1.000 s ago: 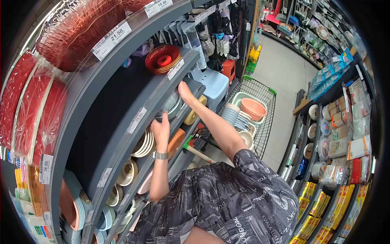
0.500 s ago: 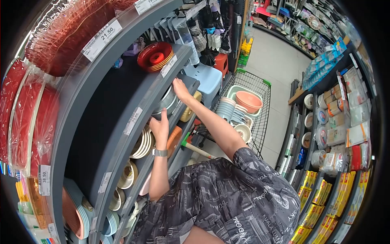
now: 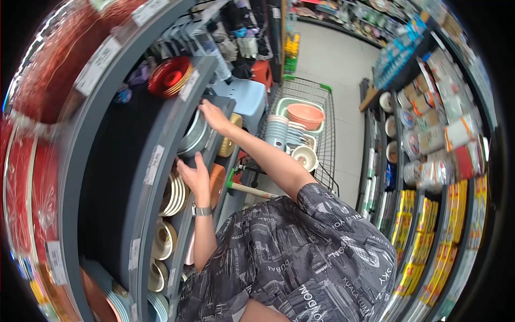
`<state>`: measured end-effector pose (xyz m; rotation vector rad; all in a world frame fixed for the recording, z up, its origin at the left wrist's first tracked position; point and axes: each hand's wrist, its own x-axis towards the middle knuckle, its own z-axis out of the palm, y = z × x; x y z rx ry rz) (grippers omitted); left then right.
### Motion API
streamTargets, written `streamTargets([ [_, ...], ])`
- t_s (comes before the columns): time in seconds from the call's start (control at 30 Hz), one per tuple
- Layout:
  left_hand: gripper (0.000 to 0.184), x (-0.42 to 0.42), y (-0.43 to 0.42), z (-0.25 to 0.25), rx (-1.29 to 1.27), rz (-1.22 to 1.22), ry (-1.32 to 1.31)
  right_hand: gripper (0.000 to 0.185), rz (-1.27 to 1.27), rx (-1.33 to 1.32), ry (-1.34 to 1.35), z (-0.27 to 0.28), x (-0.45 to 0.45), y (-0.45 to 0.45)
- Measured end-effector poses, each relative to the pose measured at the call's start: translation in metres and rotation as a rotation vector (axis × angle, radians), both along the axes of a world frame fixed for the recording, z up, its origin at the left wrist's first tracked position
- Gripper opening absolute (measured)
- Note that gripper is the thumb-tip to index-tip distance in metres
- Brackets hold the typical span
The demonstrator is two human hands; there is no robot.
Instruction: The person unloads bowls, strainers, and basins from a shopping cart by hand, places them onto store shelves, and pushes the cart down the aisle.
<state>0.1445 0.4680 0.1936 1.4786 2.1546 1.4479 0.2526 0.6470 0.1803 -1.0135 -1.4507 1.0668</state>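
Note:
On a middle shelf a stack of round grey basins (image 3: 196, 135) sits partly under the shelf above. My right hand (image 3: 214, 117) grips its far side, the fingers closed at the rim. At the near side my left hand (image 3: 195, 173), below a wristwatch, has its thumb against the basins; some of its fingers are hidden behind the shelf edge. White bowls (image 3: 174, 194) stand on edge just below my left hand. A yellow basket-like container (image 3: 229, 136) is on the lower shelf under my right forearm.
A shopping cart (image 3: 331, 139) stands ahead, holding a pink basin (image 3: 306, 115) and several cups and bowls. Red bowls (image 3: 170, 77) rest on the shelf above my hands. A blue stool (image 3: 244, 96) is beyond the shelf end; packed racks (image 3: 429, 182) line the right.
The view has shifted, so shelf and cart appear farther left. Both hands stay at the grey basins, which now show more clearly between them.

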Motion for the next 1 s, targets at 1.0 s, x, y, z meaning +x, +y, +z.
streamTargets([
  [1.0,0.044,0.112,0.002,-0.225,-0.32,-0.864,0.779,0.018,-0.76,-0.452,-0.821,-0.232,0.29,-0.342],
])
